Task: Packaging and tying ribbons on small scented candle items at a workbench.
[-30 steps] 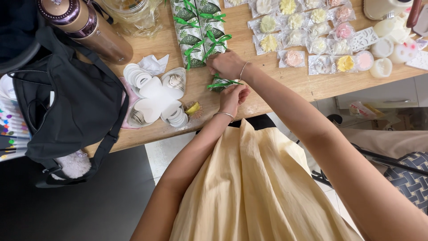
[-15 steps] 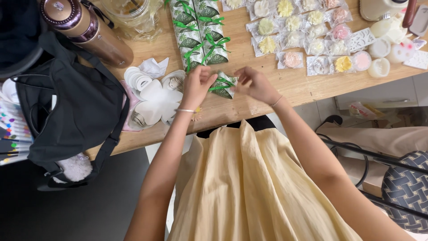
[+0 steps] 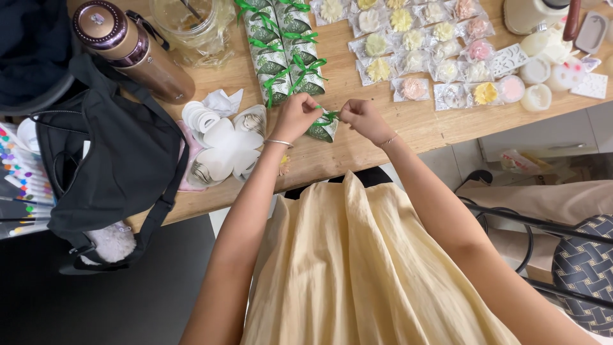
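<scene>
Looks like a home craft setup: wooden desk (image 3: 383, 144) covered in wrapped flower-shaped soaps (image 3: 415, 48), ribbon-tied packets (image 3: 284, 45), and colour markers (image 3: 16, 169).

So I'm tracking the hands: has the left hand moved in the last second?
Yes. The left hand has risen from the table edge to the green packet, now level with the right hand.

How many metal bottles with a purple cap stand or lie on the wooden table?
1. The metal bottle lies tilted at the table's far left, above the black bag and beside the glass jar. Others may be hidden outside the view.
</scene>
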